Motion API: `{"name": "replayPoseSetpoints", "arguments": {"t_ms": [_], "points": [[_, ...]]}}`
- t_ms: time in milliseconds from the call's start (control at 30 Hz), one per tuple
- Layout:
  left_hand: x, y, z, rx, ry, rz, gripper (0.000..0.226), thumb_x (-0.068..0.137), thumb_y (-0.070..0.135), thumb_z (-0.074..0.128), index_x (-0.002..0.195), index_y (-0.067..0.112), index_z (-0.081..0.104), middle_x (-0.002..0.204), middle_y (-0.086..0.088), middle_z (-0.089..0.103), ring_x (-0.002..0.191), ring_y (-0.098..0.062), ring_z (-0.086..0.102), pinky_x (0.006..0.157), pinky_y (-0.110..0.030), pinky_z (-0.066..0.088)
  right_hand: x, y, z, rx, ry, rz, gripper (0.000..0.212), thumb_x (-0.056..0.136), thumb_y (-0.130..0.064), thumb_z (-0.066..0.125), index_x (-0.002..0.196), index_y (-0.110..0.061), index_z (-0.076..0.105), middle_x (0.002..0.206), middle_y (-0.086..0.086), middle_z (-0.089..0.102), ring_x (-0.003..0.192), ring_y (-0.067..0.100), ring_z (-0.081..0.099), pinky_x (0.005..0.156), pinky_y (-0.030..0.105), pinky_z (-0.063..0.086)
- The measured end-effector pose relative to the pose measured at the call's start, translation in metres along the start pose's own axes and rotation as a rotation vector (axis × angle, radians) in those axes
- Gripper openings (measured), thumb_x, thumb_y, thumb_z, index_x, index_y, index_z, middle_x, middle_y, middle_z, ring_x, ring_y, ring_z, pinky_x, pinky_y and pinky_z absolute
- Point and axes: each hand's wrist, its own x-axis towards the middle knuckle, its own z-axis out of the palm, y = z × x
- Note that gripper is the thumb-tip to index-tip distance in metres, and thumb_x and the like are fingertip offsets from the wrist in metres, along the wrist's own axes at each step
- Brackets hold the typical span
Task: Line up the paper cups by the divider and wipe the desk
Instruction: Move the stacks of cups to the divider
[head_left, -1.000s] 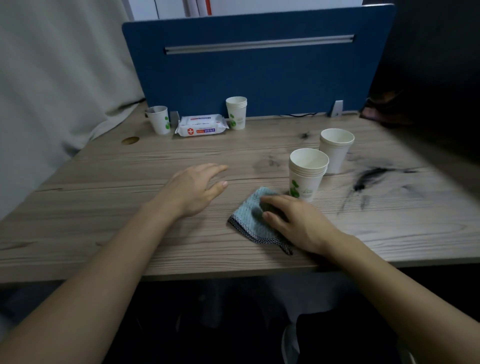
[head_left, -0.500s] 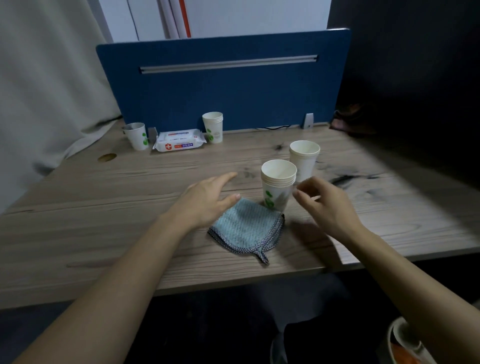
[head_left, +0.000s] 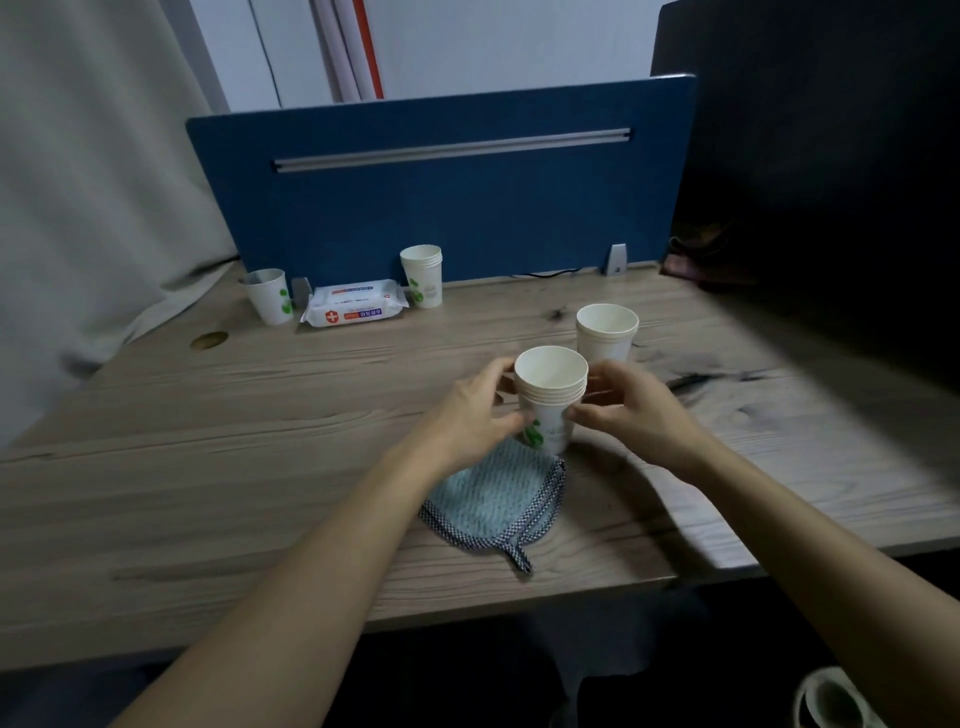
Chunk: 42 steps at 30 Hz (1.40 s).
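A stack of white paper cups with a green print (head_left: 549, 400) stands in the middle of the wooden desk (head_left: 208, 447). My left hand (head_left: 475, 415) grips its left side and my right hand (head_left: 628, 410) grips its right side, fingers curled round it. A second cup stack (head_left: 607, 332) stands just behind to the right. Two more cups stand by the blue divider (head_left: 467, 208): one stack (head_left: 423, 275) near its middle and a single cup (head_left: 270, 296) at its left end. A light blue cloth (head_left: 498, 504) lies flat on the desk under my wrists.
A pack of wet wipes (head_left: 356, 309) lies by the divider between the two far cups. Black smudges (head_left: 696, 382) mark the desk right of the cups. A round cable hole (head_left: 209, 340) sits at the far left. A curtain (head_left: 78, 182) hangs on the left.
My right hand left the cloth and went up to the near cup stack. My left hand moved right and forward to the stack too. Both now hold it.
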Motion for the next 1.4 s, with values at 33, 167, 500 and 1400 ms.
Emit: {"name": "replayPoseSetpoints", "arguments": {"t_ms": [33,167,500,1400], "points": [[0.001,-0.001,0.001,-0.006,0.009,0.005,0.059,0.084,0.042,0.069,0.135,0.03,0.042,0.125,0.004,0.061,0.107,-0.012,0.057,0.091,-0.035,0.048,0.002,0.0,0.0,0.008,-0.005,-0.006,0.042,0.075,-0.018,0.079,0.114,-0.016,0.063,0.107,0.0,0.071,0.098,0.013,0.068,0.091,0.045,0.052],[0.008,-0.003,0.0,-0.061,0.054,0.014,0.054,0.083,0.043,0.07,0.13,0.031,0.046,0.116,0.011,0.062,0.102,-0.008,0.06,0.089,-0.033,0.051,0.009,-0.004,-0.001,0.064,0.003,-0.03,0.04,0.077,-0.013,0.076,0.115,-0.015,0.063,0.108,0.0,0.071,0.098,0.013,0.068,0.091,0.043,0.053],[0.035,-0.015,-0.035,0.05,0.147,0.039,0.056,0.087,0.046,0.064,0.136,0.031,0.042,0.121,0.007,0.063,0.107,-0.009,0.059,0.092,-0.036,0.049,0.059,-0.028,0.005,0.004,0.01,-0.087,0.041,0.08,-0.02,0.074,0.119,-0.013,0.062,0.113,-0.004,0.068,0.103,0.008,0.064,0.091,0.036,0.052],[0.217,-0.139,-0.053,0.198,0.31,-0.207,0.043,0.087,0.052,0.056,0.124,0.033,0.045,0.12,0.0,0.066,0.111,-0.031,0.058,0.082,-0.041,0.044,0.292,0.013,0.088,-0.014,0.12,0.114,0.04,0.083,-0.021,0.065,0.122,-0.014,0.057,0.114,0.005,0.066,0.097,0.02,0.062,0.082,0.038,0.053]]}}
